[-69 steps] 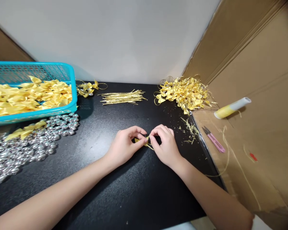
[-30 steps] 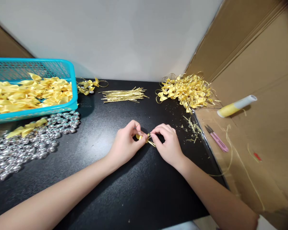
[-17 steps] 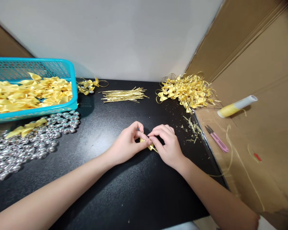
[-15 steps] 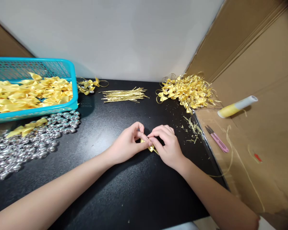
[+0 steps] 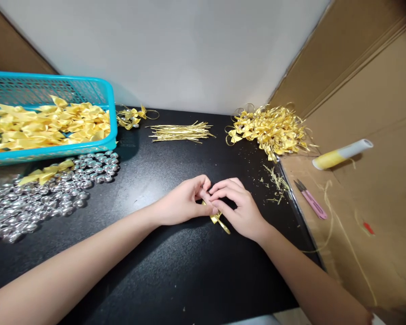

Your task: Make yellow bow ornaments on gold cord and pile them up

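Both hands meet over the black table (image 5: 149,271), slightly right of the middle. My left hand (image 5: 186,201) pinches a yellow ribbon bow (image 5: 215,217) between thumb and fingers. From the other side, my right hand (image 5: 238,207) is closed on the same bow, its thumb and fingertips against the left fingertips. A gold loop end sticks out below the fingers toward me. Most of the bow is hidden by the fingers. Beyond the hands lies a bundle of gold twist ties (image 5: 182,132).
At left stand a turquoise basket (image 5: 112,122) of yellow bows and a spread of silver beads (image 5: 64,198). Finished-looking bows with loops (image 5: 274,128) are heaped at back right. Pink thread snips (image 5: 311,201), trimmings (image 5: 277,183) and a ribbon-wrapped tube (image 5: 341,154) lie at right.
The gold loop end now shows further out below my fingers. Both hands stay together on the bow with a small shift of the fingers. The whole view has shifted slightly.
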The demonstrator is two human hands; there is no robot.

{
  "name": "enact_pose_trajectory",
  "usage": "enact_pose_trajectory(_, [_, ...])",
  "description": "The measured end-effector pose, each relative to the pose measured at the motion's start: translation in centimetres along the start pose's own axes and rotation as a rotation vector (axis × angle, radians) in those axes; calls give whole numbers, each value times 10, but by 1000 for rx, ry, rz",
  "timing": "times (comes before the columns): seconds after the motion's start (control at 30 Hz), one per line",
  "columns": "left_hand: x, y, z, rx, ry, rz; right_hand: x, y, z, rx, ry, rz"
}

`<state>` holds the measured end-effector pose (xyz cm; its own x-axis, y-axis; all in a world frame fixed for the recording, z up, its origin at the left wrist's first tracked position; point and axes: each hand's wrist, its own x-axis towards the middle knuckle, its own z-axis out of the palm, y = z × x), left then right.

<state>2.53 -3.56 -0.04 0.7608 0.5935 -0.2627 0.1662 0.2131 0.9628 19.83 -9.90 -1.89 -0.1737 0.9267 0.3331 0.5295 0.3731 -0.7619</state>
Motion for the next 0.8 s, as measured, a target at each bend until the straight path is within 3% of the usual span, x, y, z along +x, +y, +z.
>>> enact_pose_trajectory(0.8, [0,-1,-2,-19,-29,-32,1,2,-8,-35,-30,42])
